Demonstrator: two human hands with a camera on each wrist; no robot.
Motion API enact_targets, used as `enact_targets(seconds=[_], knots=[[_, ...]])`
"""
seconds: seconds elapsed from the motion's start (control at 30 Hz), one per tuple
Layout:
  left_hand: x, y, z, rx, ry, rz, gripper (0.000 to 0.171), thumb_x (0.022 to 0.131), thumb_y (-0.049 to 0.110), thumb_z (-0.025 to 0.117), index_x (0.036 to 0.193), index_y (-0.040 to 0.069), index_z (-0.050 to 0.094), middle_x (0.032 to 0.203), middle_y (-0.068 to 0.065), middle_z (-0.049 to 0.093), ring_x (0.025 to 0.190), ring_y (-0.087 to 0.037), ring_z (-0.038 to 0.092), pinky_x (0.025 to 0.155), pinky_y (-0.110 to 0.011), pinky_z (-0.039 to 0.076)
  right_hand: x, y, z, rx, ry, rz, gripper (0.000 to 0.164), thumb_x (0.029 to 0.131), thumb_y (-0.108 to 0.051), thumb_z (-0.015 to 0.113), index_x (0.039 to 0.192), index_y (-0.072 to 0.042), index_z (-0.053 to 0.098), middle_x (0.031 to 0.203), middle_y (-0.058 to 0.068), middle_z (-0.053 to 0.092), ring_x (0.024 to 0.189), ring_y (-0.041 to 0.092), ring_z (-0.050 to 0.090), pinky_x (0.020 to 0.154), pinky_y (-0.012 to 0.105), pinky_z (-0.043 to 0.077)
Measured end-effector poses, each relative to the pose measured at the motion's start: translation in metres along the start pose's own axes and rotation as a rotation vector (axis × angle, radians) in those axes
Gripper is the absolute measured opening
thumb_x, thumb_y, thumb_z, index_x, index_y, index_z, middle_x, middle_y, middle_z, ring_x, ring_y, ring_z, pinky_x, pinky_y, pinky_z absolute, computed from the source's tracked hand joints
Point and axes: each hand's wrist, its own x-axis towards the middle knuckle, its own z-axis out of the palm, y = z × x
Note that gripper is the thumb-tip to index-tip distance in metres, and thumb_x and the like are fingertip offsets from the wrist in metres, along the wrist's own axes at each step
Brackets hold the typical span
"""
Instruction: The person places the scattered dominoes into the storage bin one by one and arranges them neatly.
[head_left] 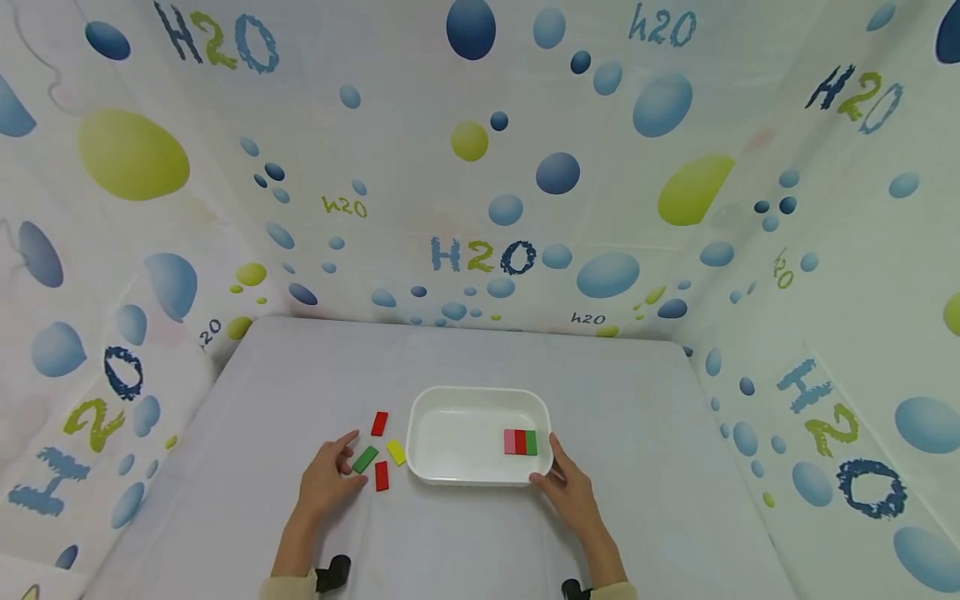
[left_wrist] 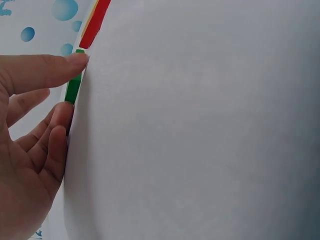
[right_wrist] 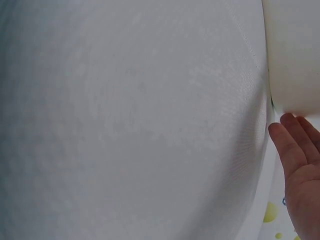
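My left hand is at a small green block lying on the table, thumb and fingers spread about it. In the left wrist view the thumb overlaps the green block and a fingertip is at its lower end. Close by lie two red blocks and a yellow block. My right hand holds the near right corner of a white tray, thumb at the front rim and fingers along the right side. In the tray, a pink block, a red block and a green block form a row.
A white cloth covers the table. Behind it and at both sides hangs a white curtain printed with blue and green drops and H2O lettering. Black straps sit at the wrists.
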Motion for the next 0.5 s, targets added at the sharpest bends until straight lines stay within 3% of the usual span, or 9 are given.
enact_targets(seconds=[0.3, 0.5], knots=[[0.009, 0.001, -0.004, -0.005, -0.073, 0.005, 0.063, 0.073, 0.009, 0.081, 0.133, 0.01, 0.059, 0.108, -0.011, 0.057, 0.076, -0.016, 0.049, 0.067, -0.027, 0.043, -0.002, -0.006, 0.001, 0.0, 0.013, -0.007, 0.079, 0.086, -0.018, 0.074, 0.153, -0.011, 0.033, 0.154, 0.016, 0.038, 0.132, 0.036, 0.05, 0.097, 0.038, 0.048], [0.013, 0.0, -0.006, -0.009, -0.097, 0.029, 0.06, 0.072, 0.009, 0.082, 0.128, 0.008, 0.062, 0.104, -0.01, 0.058, 0.075, -0.016, 0.048, 0.066, -0.026, 0.04, -0.004, -0.017, 0.003, 0.004, 0.038, -0.002, 0.077, 0.085, -0.008, 0.073, 0.151, -0.002, 0.033, 0.151, 0.023, 0.038, 0.13, 0.043, 0.049, 0.096, 0.045, 0.047]])
